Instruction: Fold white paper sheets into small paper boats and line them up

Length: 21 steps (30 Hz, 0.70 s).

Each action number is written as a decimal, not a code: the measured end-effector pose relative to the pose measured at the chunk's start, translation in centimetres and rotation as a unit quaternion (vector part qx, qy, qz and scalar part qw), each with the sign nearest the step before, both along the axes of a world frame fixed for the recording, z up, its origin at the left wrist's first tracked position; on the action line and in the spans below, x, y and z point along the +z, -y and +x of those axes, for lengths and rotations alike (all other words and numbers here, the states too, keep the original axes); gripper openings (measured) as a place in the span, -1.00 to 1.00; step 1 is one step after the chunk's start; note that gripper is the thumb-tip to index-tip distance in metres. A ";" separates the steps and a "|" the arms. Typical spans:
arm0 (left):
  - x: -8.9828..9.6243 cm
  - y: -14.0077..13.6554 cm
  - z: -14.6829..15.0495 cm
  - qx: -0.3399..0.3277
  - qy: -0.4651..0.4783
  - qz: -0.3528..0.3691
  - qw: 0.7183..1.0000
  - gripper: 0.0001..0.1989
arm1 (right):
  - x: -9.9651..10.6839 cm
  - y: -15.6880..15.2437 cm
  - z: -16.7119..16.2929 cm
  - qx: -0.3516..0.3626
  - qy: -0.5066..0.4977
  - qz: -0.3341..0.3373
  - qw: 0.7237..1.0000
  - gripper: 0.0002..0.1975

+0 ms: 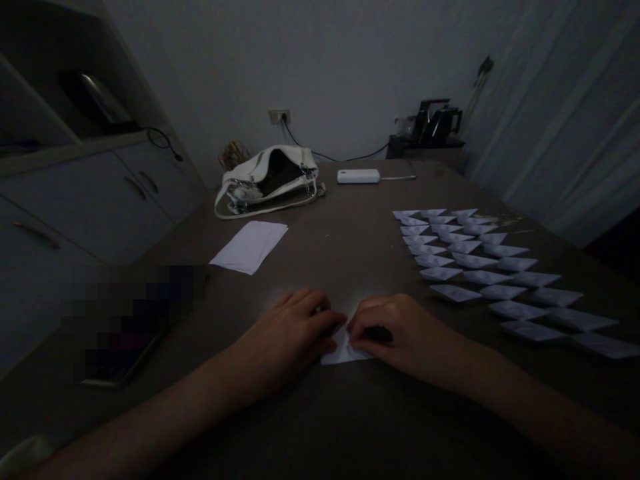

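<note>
The left hand (296,327) and right hand (400,330) both pinch 1 small white paper (344,353) — uneven finger pressure could skew a crease or tear it.

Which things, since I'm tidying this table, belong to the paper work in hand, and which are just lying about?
Likely the job's:
- paper touched by left hand and right hand
- flat sheets
- folded paper pieces

Seemingly just lying about:
- white bag
- white device with thin rod
</note>
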<state>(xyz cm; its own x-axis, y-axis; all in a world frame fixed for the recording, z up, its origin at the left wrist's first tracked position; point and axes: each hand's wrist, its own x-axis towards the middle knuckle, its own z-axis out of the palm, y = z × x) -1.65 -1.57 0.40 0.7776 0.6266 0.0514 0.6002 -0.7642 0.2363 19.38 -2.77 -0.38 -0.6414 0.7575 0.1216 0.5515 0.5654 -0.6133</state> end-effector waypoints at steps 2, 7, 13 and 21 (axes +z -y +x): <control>0.0 -0.1 0.0 0.004 -0.002 -0.008 1.000 -0.72 | 0.0 0.0 0.0 0.002 0.001 0.002 1.000 -0.91; -0.1 -0.3 0.1 0.012 0.010 -0.028 0.999 -0.70 | 0.0 -0.2 0.1 0.004 -0.002 0.002 1.000 -0.90; -0.1 -0.4 -0.1 0.010 0.025 -0.030 0.999 -0.73 | 0.0 -0.1 0.0 0.005 -0.001 0.001 1.000 -0.90; 0.4 -0.2 0.0 -0.007 0.019 -0.024 1.000 -0.73 | -0.2 -0.1 0.1 0.012 -0.017 0.007 1.000 -0.89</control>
<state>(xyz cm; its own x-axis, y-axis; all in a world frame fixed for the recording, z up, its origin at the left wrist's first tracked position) -1.68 -1.35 0.77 0.7842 0.6185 0.0501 0.5799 -0.7593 0.2954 19.46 -2.66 -0.60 -0.6540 0.7406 0.1543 0.5169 0.5864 -0.6237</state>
